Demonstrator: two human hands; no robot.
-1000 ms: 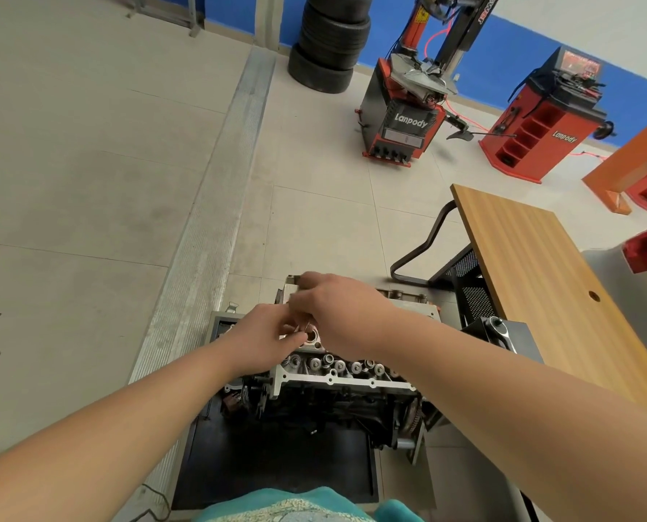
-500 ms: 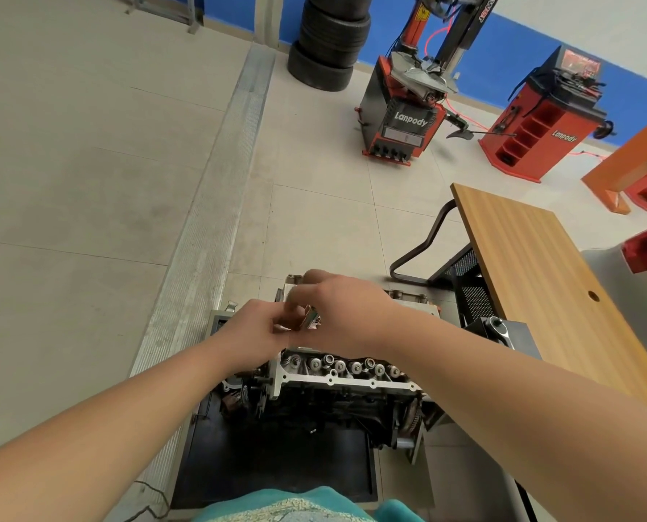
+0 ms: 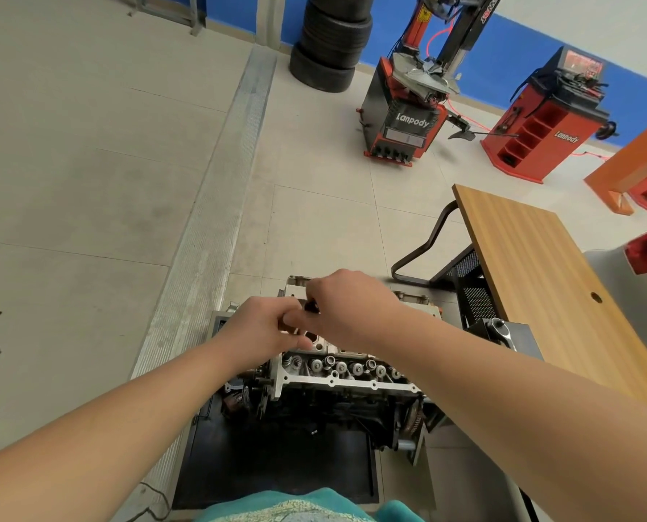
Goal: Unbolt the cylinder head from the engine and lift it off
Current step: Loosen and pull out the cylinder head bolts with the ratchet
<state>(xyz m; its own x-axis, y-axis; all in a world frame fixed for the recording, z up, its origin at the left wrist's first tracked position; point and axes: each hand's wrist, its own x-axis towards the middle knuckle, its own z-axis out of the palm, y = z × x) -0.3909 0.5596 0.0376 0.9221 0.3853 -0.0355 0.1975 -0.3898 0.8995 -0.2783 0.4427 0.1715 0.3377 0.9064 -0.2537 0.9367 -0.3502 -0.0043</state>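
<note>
The engine (image 3: 325, 401) stands on a black tray (image 3: 276, 480) on the floor, directly below the camera, and the cylinder head (image 3: 344, 371) still sits on top of it, with a row of valve springs visible along its near edge. Both hands are above the far left part of the head and they meet there. The left hand (image 3: 261, 327) comes from the lower left, its fingers curled towards the right hand. The right hand (image 3: 348, 310) comes from the right, with the fingers bent downwards, and between its fingertips a small dark part (image 3: 310, 306) is visible. It seems that the right grip pinches this part, but what the part is, I cannot tell, because it is small and half hidden. If the left grip also holds it, or only touches the other hand, I cannot tell. To the right of the engine stands a wooden tabletop (image 3: 540, 280) with a round hole, and beside it, lower, a ratchet (image 3: 501, 329) lies on a dark surface. Farther away on the floor there are a stack of tyres (image 3: 333, 43), a tyre changer (image 3: 412, 107) and a red balancer (image 3: 548, 118), all well apart from the engine.
</note>
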